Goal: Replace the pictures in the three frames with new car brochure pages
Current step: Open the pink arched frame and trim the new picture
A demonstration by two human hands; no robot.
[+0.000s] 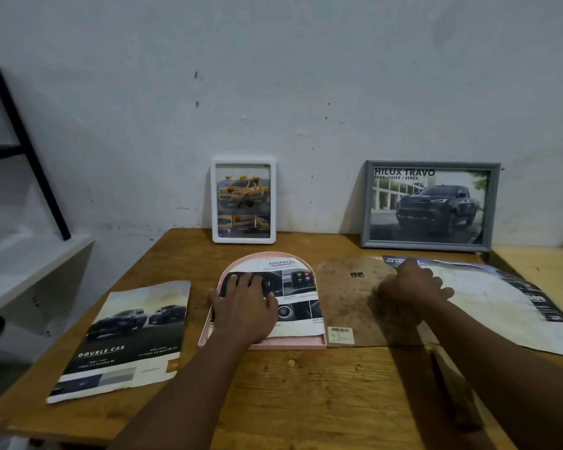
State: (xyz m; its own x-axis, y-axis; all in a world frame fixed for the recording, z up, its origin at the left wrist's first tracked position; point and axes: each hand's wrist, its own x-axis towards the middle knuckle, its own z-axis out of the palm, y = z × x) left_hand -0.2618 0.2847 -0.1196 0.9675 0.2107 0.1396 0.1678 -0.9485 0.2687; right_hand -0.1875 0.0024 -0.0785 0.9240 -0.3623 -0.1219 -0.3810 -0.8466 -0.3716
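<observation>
The left hand (244,306) presses flat on the page (298,284) in the pink frame (260,346), the right hand (410,287) rests on the backing (345,303), grip unclear; fitting it likely comes next.

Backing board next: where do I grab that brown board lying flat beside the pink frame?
I'd take the brown board at its near edge by the barcode sticker, from the near side. It lies flat, so lift that edge with fingertips first; the right hand rests on its right part.

Three frames (214,203) (364,206) (290,346), seemingly three loose brochure pages (124,336) (301,306) (488,297), one backing board (345,297), two hands (244,306) (413,287)
</observation>
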